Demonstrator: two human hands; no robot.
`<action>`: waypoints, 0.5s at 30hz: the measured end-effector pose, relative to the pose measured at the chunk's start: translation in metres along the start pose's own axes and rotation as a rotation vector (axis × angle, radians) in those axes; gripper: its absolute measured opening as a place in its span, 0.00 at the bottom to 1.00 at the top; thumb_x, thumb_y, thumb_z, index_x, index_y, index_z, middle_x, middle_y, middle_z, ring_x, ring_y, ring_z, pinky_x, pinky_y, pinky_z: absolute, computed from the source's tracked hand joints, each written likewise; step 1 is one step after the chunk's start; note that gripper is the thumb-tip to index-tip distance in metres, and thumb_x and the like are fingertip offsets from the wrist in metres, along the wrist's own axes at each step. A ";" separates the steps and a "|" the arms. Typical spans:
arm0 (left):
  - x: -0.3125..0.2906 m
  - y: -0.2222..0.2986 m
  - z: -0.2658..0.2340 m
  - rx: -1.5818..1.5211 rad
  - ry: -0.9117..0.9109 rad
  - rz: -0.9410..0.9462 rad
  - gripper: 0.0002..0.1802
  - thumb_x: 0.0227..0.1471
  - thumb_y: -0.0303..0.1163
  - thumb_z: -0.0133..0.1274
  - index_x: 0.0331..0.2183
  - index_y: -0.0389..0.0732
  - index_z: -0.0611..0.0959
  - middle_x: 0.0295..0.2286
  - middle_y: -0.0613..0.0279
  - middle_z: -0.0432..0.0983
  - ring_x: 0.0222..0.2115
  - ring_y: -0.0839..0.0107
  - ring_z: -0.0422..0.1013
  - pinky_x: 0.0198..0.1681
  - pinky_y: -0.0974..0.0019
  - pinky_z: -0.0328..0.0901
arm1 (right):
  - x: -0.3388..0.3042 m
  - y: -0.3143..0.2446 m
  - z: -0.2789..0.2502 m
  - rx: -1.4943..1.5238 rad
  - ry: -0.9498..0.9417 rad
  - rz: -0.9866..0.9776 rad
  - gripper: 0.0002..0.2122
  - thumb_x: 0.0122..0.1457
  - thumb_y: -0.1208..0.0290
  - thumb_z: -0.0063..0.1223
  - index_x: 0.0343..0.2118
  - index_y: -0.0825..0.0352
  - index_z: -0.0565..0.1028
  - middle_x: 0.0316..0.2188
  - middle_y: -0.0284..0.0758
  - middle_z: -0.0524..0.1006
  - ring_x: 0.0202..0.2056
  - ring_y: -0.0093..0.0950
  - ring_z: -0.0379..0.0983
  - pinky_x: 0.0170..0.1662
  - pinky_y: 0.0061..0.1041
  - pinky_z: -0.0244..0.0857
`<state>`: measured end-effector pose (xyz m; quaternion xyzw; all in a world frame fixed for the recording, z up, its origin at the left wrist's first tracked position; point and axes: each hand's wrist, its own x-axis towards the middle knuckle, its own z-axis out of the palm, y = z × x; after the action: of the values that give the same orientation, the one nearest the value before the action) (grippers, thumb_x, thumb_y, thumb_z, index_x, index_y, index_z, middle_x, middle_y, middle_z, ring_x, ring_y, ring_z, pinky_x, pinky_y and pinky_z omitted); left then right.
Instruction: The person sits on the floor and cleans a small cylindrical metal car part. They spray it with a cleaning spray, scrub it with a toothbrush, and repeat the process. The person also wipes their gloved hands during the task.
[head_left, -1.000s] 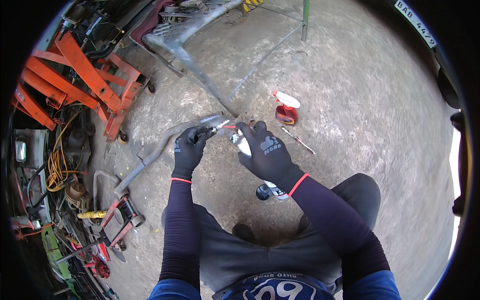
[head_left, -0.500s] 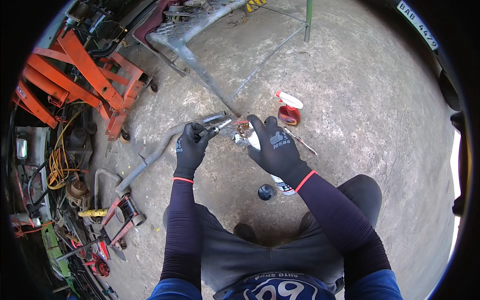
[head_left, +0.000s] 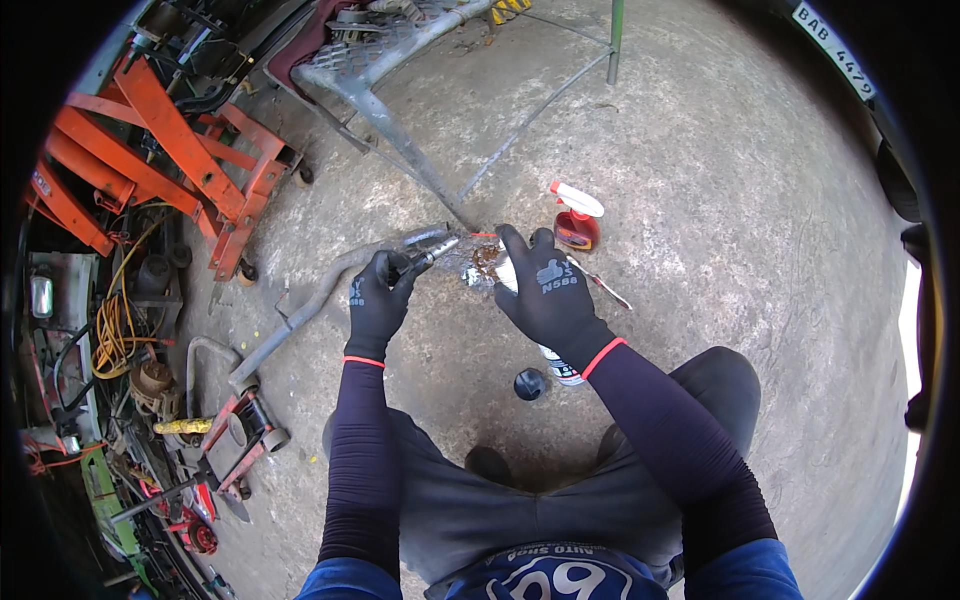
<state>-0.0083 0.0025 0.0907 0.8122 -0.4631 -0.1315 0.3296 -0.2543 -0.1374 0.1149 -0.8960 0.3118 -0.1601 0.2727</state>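
My left hand (head_left: 380, 300), in a black work glove, is closed around a slim silver metal part (head_left: 436, 250) whose narrow end points up and to the right. In my right hand (head_left: 553, 293), gloved alike, is a white aerosol can (head_left: 508, 274); its lower end shows beneath the wrist. From its top a thin red straw (head_left: 483, 235) points left toward the metal part. My index finger rests at the can's top. Between the hands, on the floor, lies crumpled shiny wrapping (head_left: 477, 276) with rusty brown matter on it. A black cap (head_left: 530, 384) lies near the can's base.
A red spray bottle (head_left: 577, 230) stands beyond my right hand, near a thin stick-like tool (head_left: 601, 283). A bent exhaust pipe (head_left: 318, 300) lies to the left. Farther left are an orange shop crane (head_left: 180, 140) and a floor jack (head_left: 240, 440). A metal-framed table (head_left: 375, 110) stands ahead.
The can and my right hand have shifted very slightly left. The metal part's tip has tilted a little; both grips stay the same.
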 end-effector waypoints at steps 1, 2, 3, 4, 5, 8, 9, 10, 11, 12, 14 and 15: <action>0.000 -0.001 0.000 -0.008 0.001 0.012 0.10 0.58 0.28 0.65 0.35 0.35 0.80 0.28 0.61 0.82 0.27 0.77 0.75 0.33 0.68 0.71 | 0.000 -0.001 0.002 0.023 -0.014 -0.055 0.34 0.58 0.62 0.61 0.66 0.63 0.62 0.46 0.52 0.69 0.42 0.47 0.78 0.40 0.44 0.76; 0.000 -0.002 0.001 -0.028 -0.004 0.019 0.10 0.58 0.28 0.65 0.35 0.35 0.80 0.28 0.61 0.82 0.27 0.77 0.75 0.33 0.67 0.71 | -0.001 -0.002 0.004 0.028 -0.023 -0.082 0.34 0.57 0.62 0.61 0.66 0.63 0.62 0.46 0.52 0.69 0.41 0.46 0.78 0.39 0.43 0.76; 0.000 -0.003 0.002 0.007 0.009 0.056 0.10 0.58 0.28 0.65 0.35 0.35 0.80 0.28 0.60 0.82 0.27 0.77 0.75 0.33 0.67 0.71 | -0.002 -0.003 0.006 0.061 -0.049 -0.142 0.33 0.57 0.62 0.61 0.66 0.63 0.63 0.46 0.52 0.69 0.41 0.46 0.78 0.39 0.43 0.76; 0.000 -0.005 0.003 0.029 0.014 0.091 0.10 0.58 0.28 0.65 0.35 0.35 0.80 0.28 0.60 0.82 0.27 0.76 0.76 0.33 0.67 0.71 | -0.002 -0.003 0.007 0.044 -0.042 -0.084 0.33 0.57 0.62 0.61 0.65 0.63 0.63 0.46 0.52 0.69 0.41 0.46 0.78 0.39 0.43 0.76; 0.001 -0.006 0.004 0.052 0.015 0.106 0.10 0.58 0.28 0.65 0.35 0.35 0.79 0.29 0.60 0.82 0.28 0.76 0.76 0.33 0.67 0.71 | -0.001 -0.002 0.007 0.053 -0.049 -0.059 0.33 0.57 0.62 0.61 0.65 0.63 0.63 0.46 0.52 0.69 0.41 0.46 0.78 0.38 0.43 0.76; 0.000 -0.010 0.007 -0.024 0.029 0.101 0.08 0.55 0.25 0.64 0.34 0.38 0.79 0.30 0.56 0.80 0.27 0.66 0.77 0.33 0.64 0.71 | 0.001 0.002 0.007 0.008 -0.028 -0.033 0.33 0.57 0.62 0.61 0.65 0.63 0.64 0.46 0.51 0.69 0.39 0.45 0.79 0.38 0.43 0.76; 0.000 -0.011 0.007 -0.007 0.049 0.149 0.08 0.55 0.25 0.64 0.34 0.38 0.79 0.30 0.56 0.80 0.27 0.66 0.76 0.33 0.64 0.71 | 0.002 0.004 0.007 0.027 -0.025 -0.047 0.33 0.57 0.62 0.61 0.65 0.63 0.64 0.46 0.51 0.68 0.38 0.45 0.79 0.38 0.42 0.76; 0.000 -0.011 0.007 0.005 0.052 0.164 0.08 0.54 0.25 0.64 0.34 0.38 0.79 0.30 0.56 0.80 0.27 0.66 0.76 0.33 0.64 0.71 | 0.002 0.006 0.006 0.042 -0.009 -0.064 0.33 0.57 0.62 0.61 0.65 0.63 0.64 0.46 0.51 0.68 0.38 0.45 0.79 0.38 0.42 0.76; 0.000 -0.012 0.007 0.009 0.052 0.168 0.08 0.54 0.25 0.64 0.34 0.38 0.79 0.30 0.56 0.80 0.27 0.66 0.76 0.34 0.64 0.71 | 0.002 0.006 0.006 0.047 -0.035 -0.101 0.33 0.57 0.62 0.61 0.65 0.63 0.63 0.46 0.51 0.69 0.37 0.45 0.79 0.38 0.42 0.76; 0.000 -0.012 0.006 0.019 0.053 0.174 0.08 0.54 0.24 0.64 0.34 0.38 0.79 0.30 0.56 0.80 0.27 0.66 0.76 0.34 0.64 0.71 | 0.003 0.008 0.005 0.033 -0.040 -0.061 0.33 0.57 0.62 0.61 0.65 0.63 0.63 0.46 0.51 0.69 0.37 0.45 0.79 0.38 0.42 0.76; 0.001 -0.011 0.006 0.016 0.045 0.170 0.08 0.54 0.24 0.64 0.34 0.38 0.79 0.30 0.56 0.80 0.27 0.66 0.76 0.34 0.64 0.71 | 0.003 0.010 0.004 0.042 -0.053 -0.039 0.33 0.57 0.61 0.60 0.65 0.64 0.63 0.46 0.51 0.69 0.37 0.46 0.79 0.39 0.43 0.76; 0.001 -0.011 0.006 0.034 0.048 0.177 0.08 0.54 0.24 0.64 0.34 0.38 0.79 0.31 0.56 0.81 0.28 0.65 0.76 0.34 0.64 0.71 | 0.003 0.010 0.004 0.058 -0.030 -0.052 0.33 0.57 0.61 0.61 0.65 0.64 0.63 0.46 0.52 0.69 0.37 0.46 0.79 0.39 0.43 0.76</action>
<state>-0.0031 0.0032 0.0793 0.7763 -0.5274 -0.0745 0.3371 -0.2548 -0.1447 0.1061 -0.8977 0.2796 -0.1628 0.2989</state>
